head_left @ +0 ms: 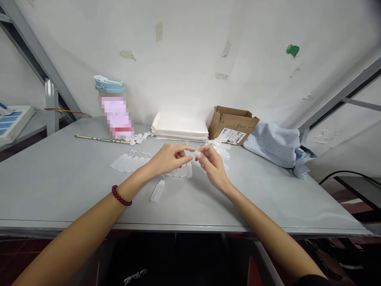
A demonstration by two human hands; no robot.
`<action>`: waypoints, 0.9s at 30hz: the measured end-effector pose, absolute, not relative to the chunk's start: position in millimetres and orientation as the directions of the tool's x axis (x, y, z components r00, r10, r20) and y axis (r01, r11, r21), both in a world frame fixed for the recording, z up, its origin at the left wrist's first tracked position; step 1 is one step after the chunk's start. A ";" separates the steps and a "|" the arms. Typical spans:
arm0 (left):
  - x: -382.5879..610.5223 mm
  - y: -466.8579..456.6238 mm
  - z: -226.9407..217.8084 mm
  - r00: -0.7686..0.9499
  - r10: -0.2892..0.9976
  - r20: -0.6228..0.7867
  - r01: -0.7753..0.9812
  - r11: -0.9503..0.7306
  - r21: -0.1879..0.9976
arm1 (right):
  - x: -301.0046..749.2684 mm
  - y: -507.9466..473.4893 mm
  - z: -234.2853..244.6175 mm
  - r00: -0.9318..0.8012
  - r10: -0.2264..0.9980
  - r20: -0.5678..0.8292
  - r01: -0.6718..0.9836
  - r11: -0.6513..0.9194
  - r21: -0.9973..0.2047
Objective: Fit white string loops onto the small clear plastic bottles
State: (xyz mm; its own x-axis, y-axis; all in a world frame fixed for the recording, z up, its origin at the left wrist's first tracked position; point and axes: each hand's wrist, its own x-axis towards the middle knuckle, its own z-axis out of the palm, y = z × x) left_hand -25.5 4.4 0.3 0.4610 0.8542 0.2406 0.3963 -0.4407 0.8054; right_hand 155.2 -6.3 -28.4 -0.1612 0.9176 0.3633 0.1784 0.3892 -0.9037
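Observation:
My left hand and my right hand meet above the middle of the grey table. Both pinch one small clear plastic bottle between their fingertips. A red bead bracelet circles my left wrist. Under my hands lies a row of small clear bottles. One loose bottle lies nearer to me. Another row of bottles lies to the left, and a cluster of bottles sits behind my right hand.
At the back stand a blue-lidded jar, a stack of white trays, an open cardboard box and a light blue cloth. Small white caps and a thin stick lie by the jar.

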 end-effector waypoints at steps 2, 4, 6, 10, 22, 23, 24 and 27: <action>-24.3 4.8 -2.5 0.454 0.855 0.251 0.428 -0.456 0.780 | 155.7 -6.6 -25.8 -0.094 0.934 0.344 0.134 0.354 -0.926; -21.2 4.4 -6.1 0.463 0.841 0.281 0.423 -0.487 0.764 | 155.5 -7.4 -21.9 -0.049 0.949 0.310 0.096 0.314 -0.945; -16.8 3.1 -10.0 0.477 0.822 0.312 0.416 -0.524 0.744 | 154.6 -8.6 -17.4 -0.051 0.963 0.265 0.032 0.266 -0.963; -10.7 0.9 -11.8 0.493 0.814 0.308 0.412 -0.530 0.742 | 152.0 -11.0 -11.0 -0.119 0.980 0.162 -0.124 0.147 -0.981; -20.7 7.5 0.8 0.570 0.821 -0.016 0.260 -0.163 0.952 | 152.1 -15.7 -4.7 -0.220 0.970 0.102 -0.269 0.040 -0.962; -20.1 7.8 0.0 0.581 0.813 -0.026 0.254 -0.152 0.955 | 151.7 -16.0 -4.4 -0.226 0.970 0.093 -0.273 0.028 -0.961; -20.2 8.4 -0.4 0.582 0.812 -0.032 0.248 -0.140 0.958 | 151.6 -16.2 -4.1 -0.223 0.971 0.085 -0.276 0.021 -0.961; -24.5 11.6 0.7 0.479 0.877 -0.032 0.215 -0.082 0.973 | 152.9 -15.9 -3.9 -0.206 0.976 0.074 -0.264 0.018 -0.964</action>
State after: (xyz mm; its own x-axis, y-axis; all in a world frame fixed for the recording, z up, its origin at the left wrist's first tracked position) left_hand -24.5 11.6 0.7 0.4795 0.8770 -0.0318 0.2151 -0.0823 0.9731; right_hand 152.9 -15.9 -3.9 -0.2057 0.9758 0.0743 -0.2640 0.0177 -0.9644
